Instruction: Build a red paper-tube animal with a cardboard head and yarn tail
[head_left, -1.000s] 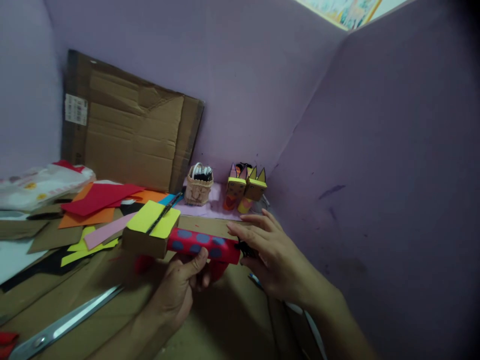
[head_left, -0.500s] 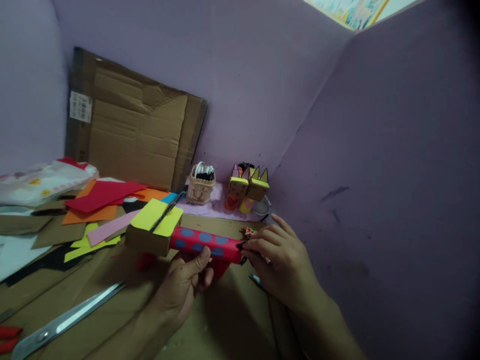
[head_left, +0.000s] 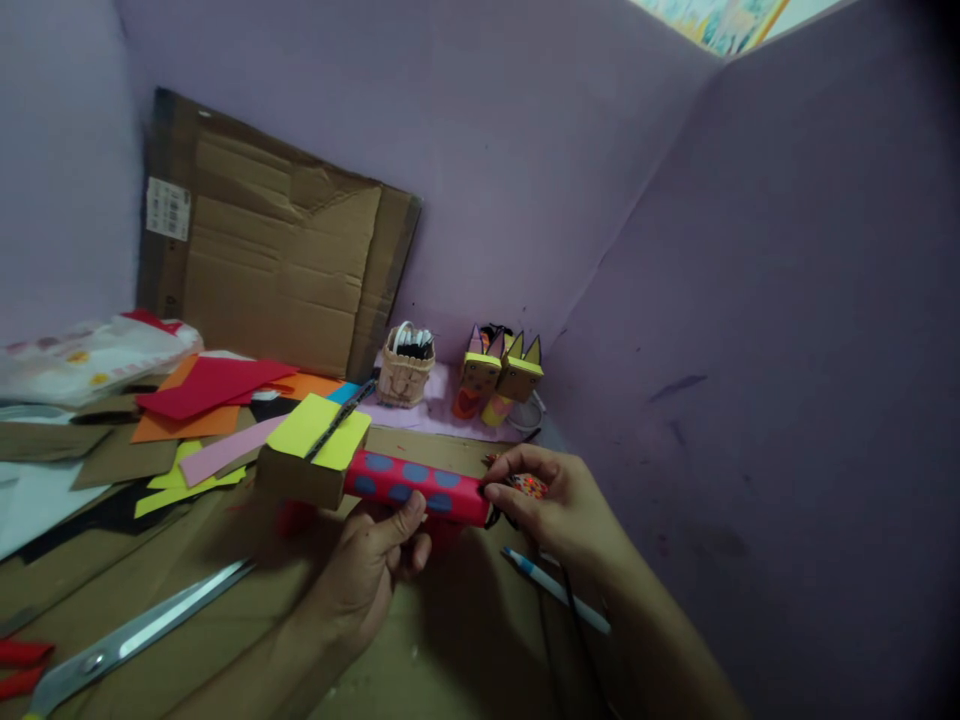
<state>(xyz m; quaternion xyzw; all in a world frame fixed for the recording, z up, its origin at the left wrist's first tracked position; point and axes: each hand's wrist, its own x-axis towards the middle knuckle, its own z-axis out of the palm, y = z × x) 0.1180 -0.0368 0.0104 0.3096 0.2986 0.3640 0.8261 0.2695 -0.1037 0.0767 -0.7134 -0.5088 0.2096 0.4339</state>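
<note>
My left hand (head_left: 382, 560) is closed round the underside of a red tube (head_left: 469, 498) with blue dots, thumb on its front. The tube joins a small cardboard box (head_left: 300, 476) with a yellow top (head_left: 319, 432) and a dark patterned strip across it. My right hand (head_left: 562, 505) pinches at the tube's right end, where black string (head_left: 493, 517) shows. A dark strand trails down below that hand. What lies right between the fingertips is partly hidden. Behind the right fingers is a small red-and-yellow patterned item (head_left: 529, 485).
Scissors (head_left: 142, 635) with red handles lie at lower left. A blue-tipped white marker (head_left: 559, 590) rests below my right hand. Coloured paper (head_left: 217, 385) is piled at left. A small basket (head_left: 406, 375) and two cat-eared cardboard figures (head_left: 501, 375) stand behind. Cardboard (head_left: 277, 250) leans on the wall.
My right hand has turned and its fingers have shifted at the tube's end, uncovering more of the marker and the patterned item. My left hand keeps its grip; the view has shifted slightly.
</note>
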